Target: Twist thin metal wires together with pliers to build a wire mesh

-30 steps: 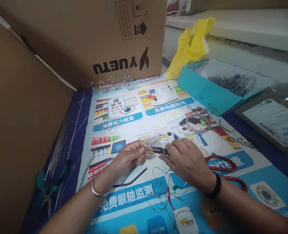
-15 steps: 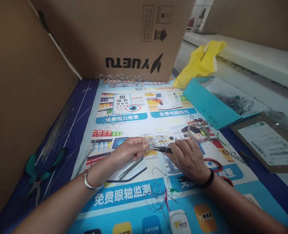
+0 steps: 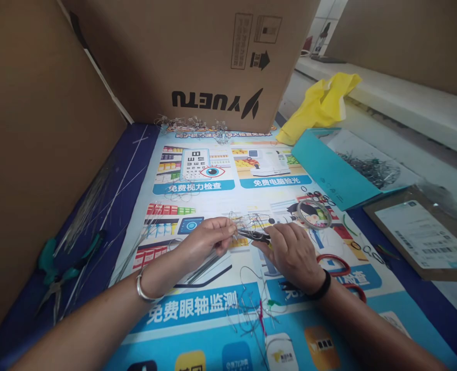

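My left hand (image 3: 215, 234) is closed in a pinch on a thin bent wire (image 3: 233, 220) over the middle of the printed poster (image 3: 197, 203). In my right hand (image 3: 292, 252) is a pair of dark-jawed pliers (image 3: 256, 236), its tip pointing left at the wire by my left fingertips. Most of the pliers' handles are hidden in the palm. More thin wire pieces lie just behind the plier jaws, too fine to tell apart. Red-handled scissors (image 3: 335, 260) lie partly under my right wrist. Nearer me is a tangle of bent wires (image 3: 247, 304) with pink and green bits.
Green-handled pliers (image 3: 54, 275) and a bundle of straight wires (image 3: 85, 211) lie at the left. A tape roll (image 3: 314, 214) sits right of centre. Beyond it stands a turquoise box (image 3: 329, 165) holding wire pieces. A large cardboard box (image 3: 197, 56) closes off the back.
The view has shifted slightly. The pliers' jaws have moved a little left and angled toward the wire at my left fingertips. Both hands keep their grip.
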Tool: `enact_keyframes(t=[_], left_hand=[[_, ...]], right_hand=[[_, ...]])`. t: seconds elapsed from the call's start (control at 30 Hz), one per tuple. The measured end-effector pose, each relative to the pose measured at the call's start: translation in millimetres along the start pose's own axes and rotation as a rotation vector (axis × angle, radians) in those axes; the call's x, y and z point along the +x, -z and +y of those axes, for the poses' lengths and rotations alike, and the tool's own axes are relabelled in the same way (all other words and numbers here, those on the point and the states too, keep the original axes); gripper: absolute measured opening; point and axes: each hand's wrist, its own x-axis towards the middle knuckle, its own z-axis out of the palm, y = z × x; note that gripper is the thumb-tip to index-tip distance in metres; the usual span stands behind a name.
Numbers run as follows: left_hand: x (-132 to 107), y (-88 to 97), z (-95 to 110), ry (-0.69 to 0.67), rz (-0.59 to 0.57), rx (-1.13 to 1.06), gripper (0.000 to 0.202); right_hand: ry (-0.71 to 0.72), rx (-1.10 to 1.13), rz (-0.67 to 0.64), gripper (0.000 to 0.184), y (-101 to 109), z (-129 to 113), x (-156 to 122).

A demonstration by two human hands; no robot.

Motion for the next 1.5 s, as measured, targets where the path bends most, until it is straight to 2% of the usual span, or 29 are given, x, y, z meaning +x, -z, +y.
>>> enact_keyframes(t=[0.4,0.6,0.87,1.07,1.5], left_hand=[[-0.1,-5.7,-3.7,0.004,0.029,-0.043,0.023],[-0.4,-14.0,-8.0,0.012,0.071,-0.157,0.023],[-1.6,-24.1,-12.0,0.05,0.089,-0.272,0.022],[-3.3,-29.8,-8.5,0.073,0.144,-0.292,0.019],[-3.5,-26.3,-6.8,0.042,0.129,-0.211,0.023]], right_hand=[[-0.024,0.009,-0.044,0.027,-3.9,-3.9,-1.7],[-0.064,-0.014,-0.07,0.027,-5.8,-7.0,-1.1],[-0.062,-0.047,-0.1,0.016,-5.1,-9.0,-0.1],[-0.04,-0.069,-0.093,0.016,-4.6,-9.9,-1.3],[-0.043,-0.049,-0.102,0.026,-8.9,-10.3,-5.0]])
